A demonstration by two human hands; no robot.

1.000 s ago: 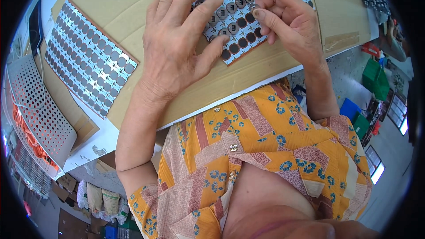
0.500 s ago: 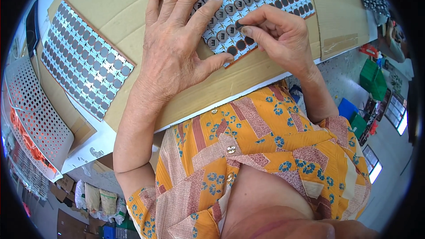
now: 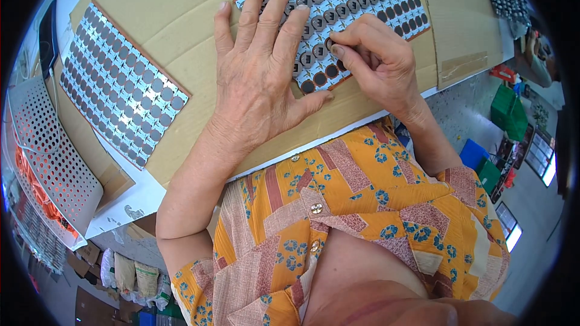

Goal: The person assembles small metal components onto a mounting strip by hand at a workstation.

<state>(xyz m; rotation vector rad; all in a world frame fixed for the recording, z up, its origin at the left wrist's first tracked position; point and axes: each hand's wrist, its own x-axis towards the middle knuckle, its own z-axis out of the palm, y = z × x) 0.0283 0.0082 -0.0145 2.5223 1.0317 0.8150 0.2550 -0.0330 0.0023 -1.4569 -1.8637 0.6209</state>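
Rows of the flat silver-and-black parts tray (image 3: 362,6) are mostly filled; the left hand (image 3: 266,78) is pressed flat and unclenched, a small round part (image 3: 330,44) is pinched by the right hand (image 3: 374,60).

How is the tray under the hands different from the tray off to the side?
The tray under the hands still has dark empty holes along its near edge; the side tray looks full and shiny. The left hand lies flat on the first and the right hand pinches a small piece over it; nobody touches the side tray. Both rest on brown cardboard.
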